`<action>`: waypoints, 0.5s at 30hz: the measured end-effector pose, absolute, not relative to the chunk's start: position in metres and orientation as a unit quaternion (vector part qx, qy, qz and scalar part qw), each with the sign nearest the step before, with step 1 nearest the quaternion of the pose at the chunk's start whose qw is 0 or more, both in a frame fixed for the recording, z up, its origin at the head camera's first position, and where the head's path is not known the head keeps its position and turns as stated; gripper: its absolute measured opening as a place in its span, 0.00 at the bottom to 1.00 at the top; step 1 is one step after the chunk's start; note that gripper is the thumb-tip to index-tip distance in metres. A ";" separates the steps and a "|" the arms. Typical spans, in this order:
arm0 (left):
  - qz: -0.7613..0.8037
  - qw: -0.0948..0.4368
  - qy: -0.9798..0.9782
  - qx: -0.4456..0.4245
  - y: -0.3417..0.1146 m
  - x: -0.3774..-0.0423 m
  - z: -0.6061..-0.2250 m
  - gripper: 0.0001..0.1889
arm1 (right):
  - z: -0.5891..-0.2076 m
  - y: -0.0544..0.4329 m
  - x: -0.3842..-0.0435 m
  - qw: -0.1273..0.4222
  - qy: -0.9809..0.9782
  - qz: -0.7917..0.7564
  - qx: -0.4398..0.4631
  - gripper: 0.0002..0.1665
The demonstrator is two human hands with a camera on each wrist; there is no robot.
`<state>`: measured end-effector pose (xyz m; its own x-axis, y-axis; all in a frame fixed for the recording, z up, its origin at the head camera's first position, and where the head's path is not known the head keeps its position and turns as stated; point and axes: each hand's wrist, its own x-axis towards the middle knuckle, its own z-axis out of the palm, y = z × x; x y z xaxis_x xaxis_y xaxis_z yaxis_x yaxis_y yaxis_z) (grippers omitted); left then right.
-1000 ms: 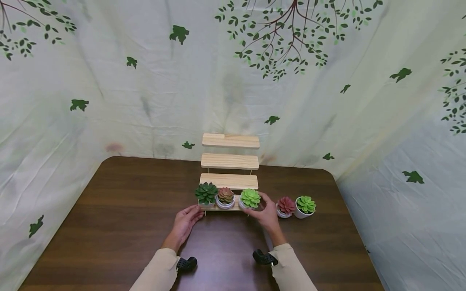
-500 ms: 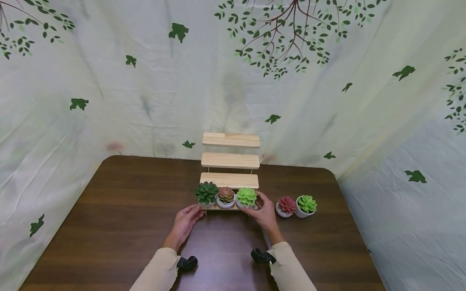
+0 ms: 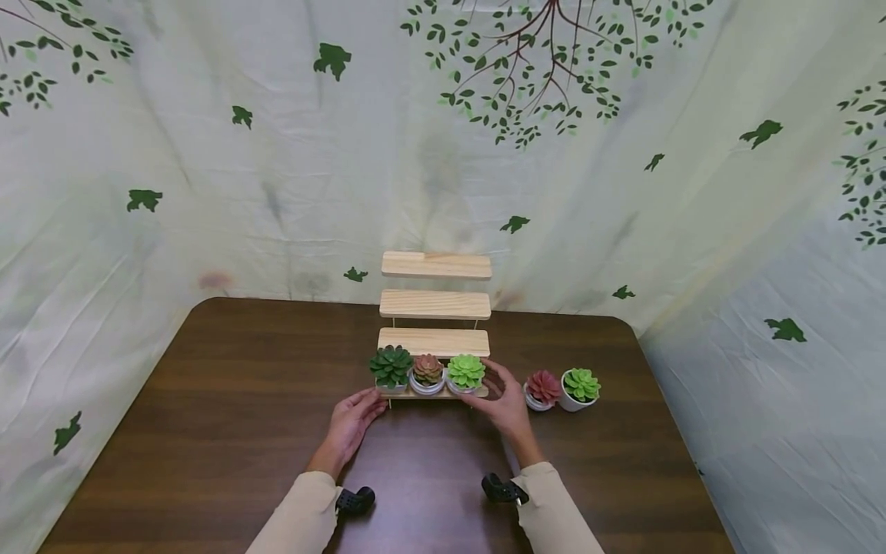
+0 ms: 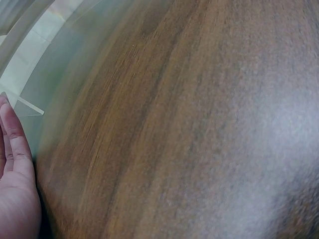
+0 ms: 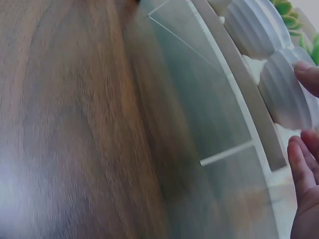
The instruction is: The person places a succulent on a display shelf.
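Observation:
A tiered wooden shelf stand point(image 3: 434, 340) stands on the table. Along its lowest board sit a dark green potted succulent point(image 3: 391, 366), a brownish-red potted succulent point(image 3: 428, 370) and a bright green potted succulent point(image 3: 466, 371). My right hand point(image 3: 508, 408) holds the bright green one's ridged white pot point(image 5: 286, 92), thumb at its front and fingers around the right side. At the board's left end, my left hand point(image 3: 351, 427) rests with fingers nearly straight, next to the dark green plant. The left wrist view shows only the edge of that hand point(image 4: 17, 179).
Right of the stand, a red potted succulent point(image 3: 543, 388) and another green potted succulent point(image 3: 580, 387) stand side by side on the brown wooden table point(image 3: 228, 415). Three higher boards rise behind the plants. A leaf-printed white curtain point(image 3: 291, 192) hangs behind the table.
The right hand has slid the bright green succulent left along the lowest board, closer to the brownish-red one. The left hand has stayed at the board's left end.

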<state>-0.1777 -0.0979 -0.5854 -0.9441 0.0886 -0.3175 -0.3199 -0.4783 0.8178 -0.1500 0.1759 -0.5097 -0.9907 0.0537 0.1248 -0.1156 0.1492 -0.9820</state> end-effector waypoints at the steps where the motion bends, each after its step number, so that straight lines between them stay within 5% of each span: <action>1: 0.852 0.120 0.497 -0.113 -0.098 -0.178 -0.585 0.05 | -0.510 0.179 -0.149 0.066 -0.754 0.653 0.021 0.40; 15: 0.853 0.116 0.498 -0.105 -0.099 -0.177 -0.588 0.09 | -0.533 0.244 -0.141 0.139 -0.736 0.658 -0.072 0.40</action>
